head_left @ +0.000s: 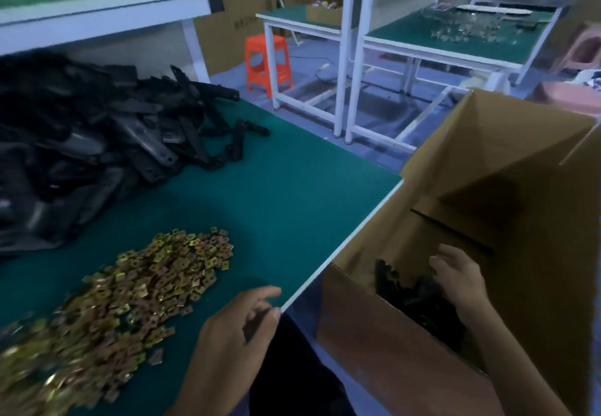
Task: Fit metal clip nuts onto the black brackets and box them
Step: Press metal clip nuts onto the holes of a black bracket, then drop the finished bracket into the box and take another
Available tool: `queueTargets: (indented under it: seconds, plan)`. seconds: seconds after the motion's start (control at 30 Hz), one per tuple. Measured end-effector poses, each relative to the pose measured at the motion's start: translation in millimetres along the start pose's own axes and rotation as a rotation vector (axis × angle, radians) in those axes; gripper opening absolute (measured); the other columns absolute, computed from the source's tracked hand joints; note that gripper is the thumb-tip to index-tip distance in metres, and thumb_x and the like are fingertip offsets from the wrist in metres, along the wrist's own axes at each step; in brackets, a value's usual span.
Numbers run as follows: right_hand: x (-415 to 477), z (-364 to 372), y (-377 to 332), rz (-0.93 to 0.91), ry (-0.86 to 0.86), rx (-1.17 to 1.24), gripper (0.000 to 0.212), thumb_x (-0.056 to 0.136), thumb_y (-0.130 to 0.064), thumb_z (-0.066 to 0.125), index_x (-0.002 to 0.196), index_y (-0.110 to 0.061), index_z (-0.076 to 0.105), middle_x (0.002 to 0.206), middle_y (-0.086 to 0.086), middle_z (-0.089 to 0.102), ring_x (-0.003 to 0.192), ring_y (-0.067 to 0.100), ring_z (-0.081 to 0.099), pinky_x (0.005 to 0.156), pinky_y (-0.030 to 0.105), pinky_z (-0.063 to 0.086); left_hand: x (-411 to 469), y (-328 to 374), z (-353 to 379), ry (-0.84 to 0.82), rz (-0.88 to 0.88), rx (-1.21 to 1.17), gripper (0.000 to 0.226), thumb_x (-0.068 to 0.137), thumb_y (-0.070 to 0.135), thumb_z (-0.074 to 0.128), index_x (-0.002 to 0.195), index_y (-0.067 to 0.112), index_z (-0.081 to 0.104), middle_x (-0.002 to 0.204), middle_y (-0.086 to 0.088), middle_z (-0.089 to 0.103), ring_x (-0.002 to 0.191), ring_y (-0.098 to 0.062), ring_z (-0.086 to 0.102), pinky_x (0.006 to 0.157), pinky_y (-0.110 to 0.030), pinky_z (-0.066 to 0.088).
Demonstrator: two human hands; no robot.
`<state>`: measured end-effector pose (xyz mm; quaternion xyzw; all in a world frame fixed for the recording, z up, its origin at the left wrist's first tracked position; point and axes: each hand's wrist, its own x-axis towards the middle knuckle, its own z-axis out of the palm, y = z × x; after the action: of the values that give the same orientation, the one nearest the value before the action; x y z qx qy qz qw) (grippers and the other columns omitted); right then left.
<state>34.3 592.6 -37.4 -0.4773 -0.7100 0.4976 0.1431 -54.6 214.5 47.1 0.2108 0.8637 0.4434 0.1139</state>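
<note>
A heap of black brackets [81, 136] lies on the green table [292, 181] at the left. In front of it spreads a pile of gold-coloured metal clip nuts [123, 292]. An open cardboard box [383, 344] stands beside the table's right edge, with black brackets [409, 295] inside. My right hand [461, 282] reaches down into the box, fingers relaxed over those brackets; no grip shows. My left hand [237, 334] hovers at the table's near corner, fingers loosely curled, holding nothing that I can see.
A raised shelf [107, 5] runs along the back left. Beyond the table stand white-framed workbenches [455, 41] with green tops, an orange stool [266, 61] and stacked cartons. The box's tall flaps [487, 142] rise at the right.
</note>
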Motion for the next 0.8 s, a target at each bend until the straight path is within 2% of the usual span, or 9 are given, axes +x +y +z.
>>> queueTargets:
  seconds: [0.07, 0.13, 0.2, 0.3, 0.4, 0.5, 0.63, 0.7, 0.8]
  plan:
    - [-17, 23, -28, -0.214, -0.028, -0.015, 0.027, 0.1, -0.031, 0.062, 0.119, -0.049, 0.058, 0.118, -0.011, 0.064, 0.107, 0.017, 0.065, 0.086, 0.043, 0.058, -4, -7, -17, 0.004, -0.08, -0.076, 0.02, 0.095, 0.033, 0.066, 0.104, 0.051, 0.066, 0.095, 0.031, 0.066, 0.095, 0.008, 0.061, 0.077, -0.009, 0.044]
    - [-40, 50, -70, -0.43, -0.048, -0.006, 0.021, 0.098, -0.032, 0.063, 0.106, -0.051, 0.061, 0.103, -0.02, 0.067, 0.098, 0.007, 0.067, 0.077, 0.031, 0.055, -10, -14, -35, 0.029, -0.11, -0.092, 0.018, 0.097, 0.036, 0.063, 0.106, 0.052, 0.064, 0.099, 0.029, 0.065, 0.096, 0.006, 0.061, 0.078, -0.012, 0.046]
    - [-66, 85, -114, -0.598, -0.139, 0.057, 0.018, 0.096, -0.026, 0.066, 0.101, -0.043, 0.067, 0.09, -0.01, 0.073, 0.084, 0.013, 0.069, 0.07, 0.033, 0.054, -17, -23, -52, 0.118, -0.117, -0.073, 0.019, 0.097, 0.037, 0.063, 0.106, 0.054, 0.064, 0.1, 0.03, 0.065, 0.097, 0.005, 0.062, 0.077, -0.011, 0.047]
    - [-98, 156, -172, -0.766, -0.37, 0.068, 0.019, 0.095, -0.016, 0.067, 0.102, -0.034, 0.069, 0.078, 0.002, 0.071, 0.072, 0.029, 0.064, 0.071, 0.04, 0.052, -29, -37, -76, 0.268, -0.145, -0.02, 0.022, 0.095, 0.037, 0.064, 0.102, 0.058, 0.063, 0.102, 0.039, 0.063, 0.097, 0.011, 0.061, 0.075, -0.006, 0.046]
    - [-117, 237, -227, -0.93, -0.552, -0.095, 0.013, 0.097, -0.019, 0.065, 0.103, -0.028, 0.072, 0.081, -0.015, 0.069, 0.08, 0.01, 0.065, 0.079, 0.029, 0.049, -42, -49, -95, 0.368, -0.202, 0.002, 0.022, 0.095, 0.037, 0.063, 0.102, 0.058, 0.064, 0.102, 0.043, 0.062, 0.096, 0.012, 0.062, 0.076, -0.008, 0.048]
    - [-120, 321, -279, -0.972, -0.689, -0.295, 0.019, 0.1, -0.025, 0.06, 0.117, -0.021, 0.068, 0.103, -0.008, 0.069, 0.105, 0.017, 0.064, 0.092, 0.032, 0.049, -58, -60, -110, 0.45, -0.24, -0.014, 0.024, 0.093, 0.031, 0.068, 0.101, 0.054, 0.068, 0.1, 0.041, 0.065, 0.095, 0.014, 0.064, 0.08, -0.008, 0.05]
    - [-118, 404, -324, -0.931, -0.601, -0.486, 0.045, 0.101, -0.031, 0.058, 0.14, -0.011, 0.047, 0.134, 0.014, 0.053, 0.12, 0.034, 0.054, 0.088, 0.036, 0.044, -78, -69, -119, 0.521, -0.316, 0.028, 0.033, 0.089, 0.032, 0.073, 0.103, 0.062, 0.067, 0.098, 0.04, 0.068, 0.093, 0.018, 0.063, 0.082, -0.001, 0.043]
    - [-115, 425, -333, -0.862, -0.54, -0.568, 0.048, 0.1, -0.034, 0.059, 0.138, -0.01, 0.042, 0.136, 0.019, 0.049, 0.12, 0.04, 0.053, 0.088, 0.04, 0.047, -86, -80, -121, 0.577, -0.329, 0.063, 0.042, 0.085, 0.025, 0.078, 0.1, 0.062, 0.068, 0.098, 0.038, 0.069, 0.092, 0.017, 0.064, 0.082, -0.004, 0.046]
    - [-114, 440, -337, -0.804, -0.501, -0.657, 0.052, 0.101, -0.039, 0.056, 0.137, -0.007, 0.037, 0.129, 0.021, 0.057, 0.115, 0.041, 0.056, 0.083, 0.043, 0.05, -94, -88, -126, 0.592, -0.381, 0.085, 0.041, 0.082, 0.031, 0.079, 0.101, 0.065, 0.066, 0.1, 0.046, 0.064, 0.094, 0.021, 0.061, 0.082, 0.0, 0.045]
